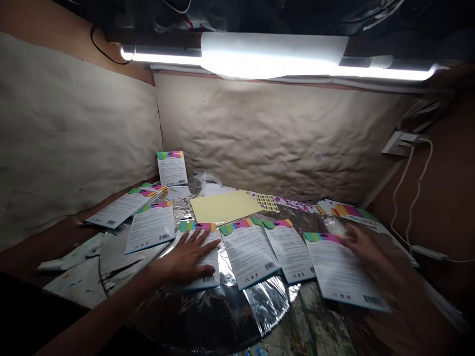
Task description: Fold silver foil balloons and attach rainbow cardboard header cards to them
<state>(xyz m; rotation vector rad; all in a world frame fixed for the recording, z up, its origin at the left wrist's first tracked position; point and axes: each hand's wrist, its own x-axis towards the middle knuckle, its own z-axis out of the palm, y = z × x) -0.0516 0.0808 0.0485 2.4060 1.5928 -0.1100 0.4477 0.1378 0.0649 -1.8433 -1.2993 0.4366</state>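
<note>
My left hand [191, 256] lies flat with spread fingers on a white card packet [213, 253] that has a rainbow-coloured top flap, printed text and a barcode. Fingers of my right hand [365, 249] grip the upper right corner of a similar packet [341, 272] at the right, tilted and slightly blurred. Two more packets, one in the middle [250, 257] and another [289, 249] slightly overlapping it, rest between my hands. Left of my left hand are another packet [152, 225] and a small overlapping pile [120, 210].
One packet [172, 169] leans upright in the back corner. Behind the row lie a yellow sheet [226, 206] and a small sticker sheet [267, 202]. Colourful cards [347, 210] are stacked at the right, near white cables [410, 198]. Clear plastic film [269, 301] covers the front.
</note>
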